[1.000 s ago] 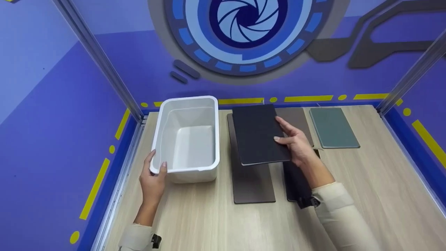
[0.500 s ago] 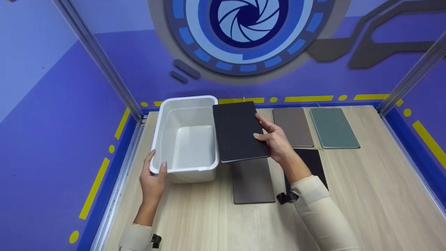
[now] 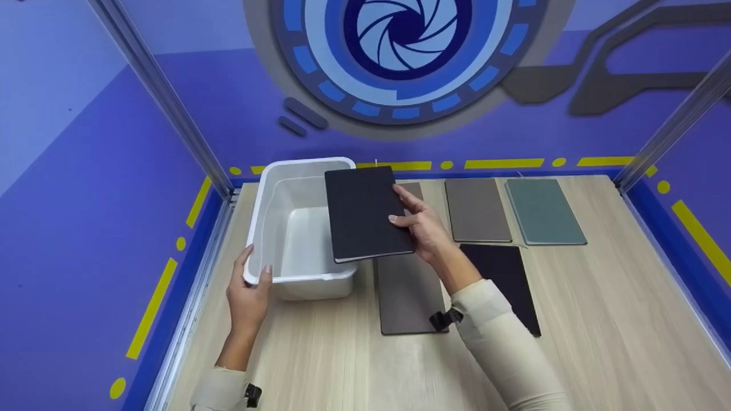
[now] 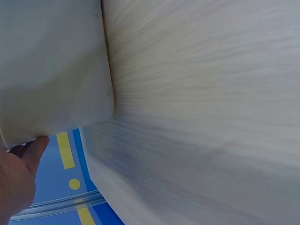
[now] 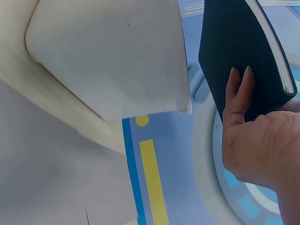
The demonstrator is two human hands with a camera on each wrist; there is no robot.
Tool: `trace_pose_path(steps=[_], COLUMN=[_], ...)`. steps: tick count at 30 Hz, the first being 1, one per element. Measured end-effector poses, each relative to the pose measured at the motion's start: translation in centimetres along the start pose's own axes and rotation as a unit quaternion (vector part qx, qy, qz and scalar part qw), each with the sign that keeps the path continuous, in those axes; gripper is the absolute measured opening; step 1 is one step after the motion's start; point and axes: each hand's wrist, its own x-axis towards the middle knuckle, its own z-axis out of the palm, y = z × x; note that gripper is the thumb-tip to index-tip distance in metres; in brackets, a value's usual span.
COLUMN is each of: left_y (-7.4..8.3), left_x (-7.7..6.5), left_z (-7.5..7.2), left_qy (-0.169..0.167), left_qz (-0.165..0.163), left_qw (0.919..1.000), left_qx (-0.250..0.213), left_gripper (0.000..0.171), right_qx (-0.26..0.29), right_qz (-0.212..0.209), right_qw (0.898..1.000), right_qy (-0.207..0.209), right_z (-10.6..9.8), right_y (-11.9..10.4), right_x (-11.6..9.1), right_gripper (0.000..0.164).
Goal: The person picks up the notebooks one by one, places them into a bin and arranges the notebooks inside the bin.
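In the head view my right hand (image 3: 425,228) holds a black notebook (image 3: 362,214) by its right edge, thumb on top. The notebook hangs tilted over the right rim of a white plastic bin (image 3: 314,289), covering part of its opening. From the right wrist view, two fingers lie against the underside of the notebook (image 5: 234,42), close to the bin's outer wall (image 5: 108,56). My left hand (image 3: 248,297) grips the bin's near left corner, with the thumb at the front rim. A finger touches the bin wall (image 4: 51,70) in the left wrist view.
Right of the bin lies a long grey-brown flat cover (image 3: 408,302), partly hidden. Behind it to the right are a brown notebook (image 3: 478,211) and a green notebook (image 3: 546,212). Another black notebook (image 3: 505,274) lies partly under my right forearm. Blue panels (image 3: 400,137) wall the table.
My right hand has carried the black notebook leftward, from above the grey-brown cover to over the bin's right side. My left hand has stayed on the bin's corner.
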Motion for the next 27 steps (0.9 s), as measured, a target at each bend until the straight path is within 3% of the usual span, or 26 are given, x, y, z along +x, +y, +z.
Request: trace_pose_path(steps=[13,27], left_y=[0.2,0.2], left_x=[0.0,0.0], left_z=[-0.1,-0.1], left_qy=[-0.003,-0.002], left_qz=[-0.001,-0.003], left_qw=[1.0000,1.0000], left_qx=[0.006,0.000], left_gripper=[0.061,0.062], right_qx=[0.028,0.019], right_qz=[-0.005,0.007], right_qw=[1.000,1.000], right_qy=[0.009,-0.004], right_z=[2.4,5.1], right_y=[1.7,3.1], right_x=[1.0,1.9], right_gripper=[0.076,0.075])
